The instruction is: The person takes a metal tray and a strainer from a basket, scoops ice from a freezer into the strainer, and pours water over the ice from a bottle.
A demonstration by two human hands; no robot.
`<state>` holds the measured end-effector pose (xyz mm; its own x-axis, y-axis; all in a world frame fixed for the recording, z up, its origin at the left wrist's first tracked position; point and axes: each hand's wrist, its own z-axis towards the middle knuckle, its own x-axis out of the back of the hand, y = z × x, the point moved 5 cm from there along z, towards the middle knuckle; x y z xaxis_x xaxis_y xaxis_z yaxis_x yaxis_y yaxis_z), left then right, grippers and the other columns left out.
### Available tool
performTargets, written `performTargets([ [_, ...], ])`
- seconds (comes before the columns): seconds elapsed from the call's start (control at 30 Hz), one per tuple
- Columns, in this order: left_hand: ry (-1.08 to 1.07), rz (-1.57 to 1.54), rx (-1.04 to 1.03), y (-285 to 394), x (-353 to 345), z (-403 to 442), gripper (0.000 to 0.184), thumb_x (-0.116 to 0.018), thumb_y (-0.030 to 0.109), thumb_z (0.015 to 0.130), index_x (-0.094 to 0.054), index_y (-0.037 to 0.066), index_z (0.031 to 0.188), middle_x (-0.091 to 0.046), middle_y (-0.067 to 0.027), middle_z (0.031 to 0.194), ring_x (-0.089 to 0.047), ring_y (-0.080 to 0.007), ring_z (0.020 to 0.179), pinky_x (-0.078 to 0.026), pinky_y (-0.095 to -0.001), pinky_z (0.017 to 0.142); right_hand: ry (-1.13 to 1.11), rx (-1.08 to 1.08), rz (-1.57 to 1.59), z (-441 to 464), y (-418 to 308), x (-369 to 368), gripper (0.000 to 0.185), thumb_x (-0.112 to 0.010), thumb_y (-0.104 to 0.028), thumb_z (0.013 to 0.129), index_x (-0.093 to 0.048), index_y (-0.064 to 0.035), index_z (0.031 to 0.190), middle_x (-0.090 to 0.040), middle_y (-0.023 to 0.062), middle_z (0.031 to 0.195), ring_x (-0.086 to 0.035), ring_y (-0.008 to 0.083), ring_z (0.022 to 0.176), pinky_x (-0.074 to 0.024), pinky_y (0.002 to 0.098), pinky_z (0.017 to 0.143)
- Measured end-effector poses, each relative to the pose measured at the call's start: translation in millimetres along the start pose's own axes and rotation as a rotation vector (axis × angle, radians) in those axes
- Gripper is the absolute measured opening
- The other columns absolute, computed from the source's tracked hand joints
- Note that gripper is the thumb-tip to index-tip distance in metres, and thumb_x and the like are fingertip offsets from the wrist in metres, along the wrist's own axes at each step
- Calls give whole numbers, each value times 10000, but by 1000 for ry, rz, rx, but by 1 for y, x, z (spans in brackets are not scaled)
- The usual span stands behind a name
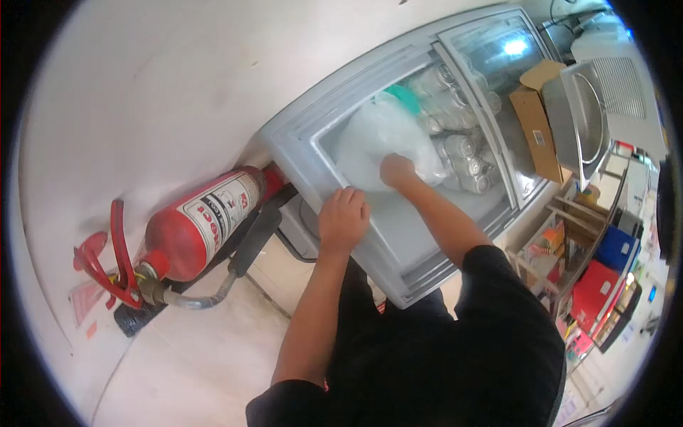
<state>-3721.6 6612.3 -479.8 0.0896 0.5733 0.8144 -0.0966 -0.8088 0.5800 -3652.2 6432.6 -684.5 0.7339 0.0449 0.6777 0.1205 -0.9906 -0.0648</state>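
Observation:
A chest freezer with a grey frame stands before me, its glass lid slid aside. Inside lies a cloudy white plastic bag, full and bulging, with something green behind it. My right hand reaches into the freezer, its fingers closed in a fist at the near side of the bag. My left hand lies over the freezer's near rim, fingers together and holding nothing. Beside the bag, several drink cans lie in rows, partly under clear wrap.
A red fire extinguisher stands by the wall at left. On the glass lid sit an open cardboard box and a metal container. Shelves with red and blue folders are at right.

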Motion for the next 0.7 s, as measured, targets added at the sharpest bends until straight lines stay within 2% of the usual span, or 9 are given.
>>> performTargets([
  [0.03,12,9,-7,0,-1,0,63,-632,130,797,-583,89,795,-586,-57,822,-608,-282,810,-519,-441,689,28,34,24,-13,2,12,286,-538,-155,914,-738,-22,1069,-712,207,1131,-699,363,1053,-567,459,884],
  [0.23,35,29,-19,-2,-5,0,51,-629,121,797,-590,89,791,-586,-62,815,-606,-289,809,-516,-445,691,107,-209,107,-77,41,117,274,-531,-160,914,-745,-9,992,-717,220,1092,-702,386,1002,-566,472,856],
  [0.33,19,34,-21,-2,-3,2,50,-629,116,796,-590,86,794,-585,-74,816,-604,-298,803,-513,-449,691,191,-225,41,-13,43,99,221,-599,-137,901,-774,-48,1004,-741,169,1092,-737,310,990,-590,426,786],
  [0.4,9,31,-30,1,-4,1,52,-630,114,795,-588,83,794,-583,-80,816,-602,-303,797,-512,-451,692,214,-31,-259,47,18,10,193,-628,-129,893,-782,-69,994,-747,144,1088,-736,265,1002,-591,402,743],
  [0.5,5,41,-35,-2,-5,1,58,-635,110,794,-585,81,794,-580,-85,814,-599,-308,791,-509,-453,693,226,-205,0,56,-5,3,204,-635,-111,885,-777,-78,1027,-745,127,1101,-725,233,1032,-591,383,739],
  [0.6,-7,56,-45,-1,-6,0,74,-636,117,796,-572,83,785,-571,-79,810,-598,-301,798,-509,-451,702,-30,-53,-20,39,-15,25,237,-618,-129,895,-758,-52,1069,-734,134,1127,-712,255,1066,-586,392,778],
  [0.7,-9,73,-46,0,-7,2,95,-628,141,808,-556,89,773,-558,-68,807,-595,-286,813,-512,-449,720,74,94,131,-10,-6,52,274,-568,-183,924,-727,16,1024,-723,223,998,-710,359,952,-555,455,807],
])
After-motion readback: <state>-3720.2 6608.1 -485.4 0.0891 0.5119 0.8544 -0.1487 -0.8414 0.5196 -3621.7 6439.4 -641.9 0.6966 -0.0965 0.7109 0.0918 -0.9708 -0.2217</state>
